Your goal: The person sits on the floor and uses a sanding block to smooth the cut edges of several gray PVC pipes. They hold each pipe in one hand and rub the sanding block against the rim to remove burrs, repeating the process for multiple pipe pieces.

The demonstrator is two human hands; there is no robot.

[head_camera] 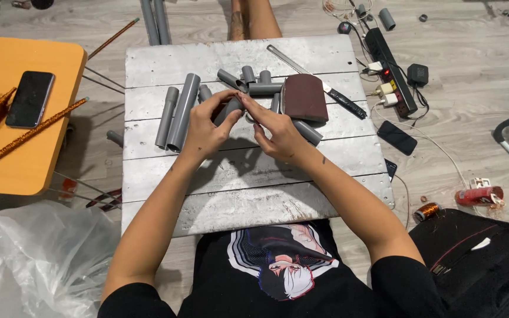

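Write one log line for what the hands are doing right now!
left hand: grips grey pipe piece | right hand: pinches same piece | under: silver plank table

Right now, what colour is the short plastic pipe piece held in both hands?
Grey, seen in the head view: short plastic pipe piece between left hand and right hand.

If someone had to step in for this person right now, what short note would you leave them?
Left hand and right hand together grip one short grey pipe piece above the silver board.
Two longer grey pipes lie to the left; more pipe pieces and fittings lie behind the hands, beside a brown sanding pad and a knife.
The loose pieces lie unjoined.
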